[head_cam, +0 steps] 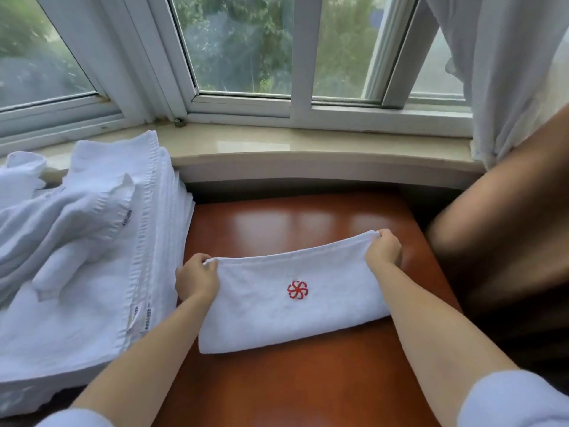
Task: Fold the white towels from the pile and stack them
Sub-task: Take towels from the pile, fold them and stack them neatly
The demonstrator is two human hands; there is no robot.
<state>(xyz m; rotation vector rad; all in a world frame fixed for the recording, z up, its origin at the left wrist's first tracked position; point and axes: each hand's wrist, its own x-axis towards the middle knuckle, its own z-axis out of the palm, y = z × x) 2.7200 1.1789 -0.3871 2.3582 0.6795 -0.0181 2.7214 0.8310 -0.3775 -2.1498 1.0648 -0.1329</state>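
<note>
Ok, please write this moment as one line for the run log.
step: folding | left hand: grips towel far-left corner | right hand: grips far-right corner | towel: on table | stack: left

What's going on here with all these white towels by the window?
A person is folding a towel with a red emblem on a wooden table. The left hand and right hand each pinch a far corner, with the near part lying flat. To the left sits a stack of towels with loose ones crumpled on top.
</note>
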